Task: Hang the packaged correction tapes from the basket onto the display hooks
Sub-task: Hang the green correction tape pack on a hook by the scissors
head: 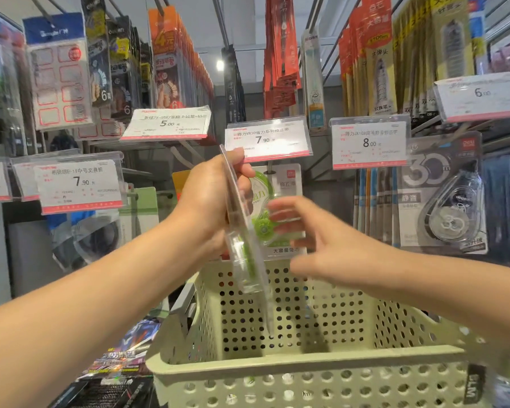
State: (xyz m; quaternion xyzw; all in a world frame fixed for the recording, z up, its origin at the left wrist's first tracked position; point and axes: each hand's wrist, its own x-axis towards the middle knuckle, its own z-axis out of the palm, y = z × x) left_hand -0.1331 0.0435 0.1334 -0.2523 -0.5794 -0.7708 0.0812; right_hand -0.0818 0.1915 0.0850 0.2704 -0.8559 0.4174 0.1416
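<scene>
Above the pale green perforated plastic basket (306, 369), the left hand (209, 207) is gripping an edge-on clear green correction-tape pack (243, 231); the right hand (321, 245) is hovering open-fingered just beside it, under a "7.90" price tag (267, 139).

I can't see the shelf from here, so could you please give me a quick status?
Left hand grips correction tape pack, edge-on. Right hand open, empty. One pack on hook. Basket below.

- Left hand (209, 207): bare, with no ring, glove or watch; the forearm behind it is bare as far as the picture's lower left edge, with no sleeve.
- Right hand (321, 245): bare and blurred; no ring shows on its fingers.
- Right forearm: bare to the right edge, wrist without band or sleeve.
</scene>
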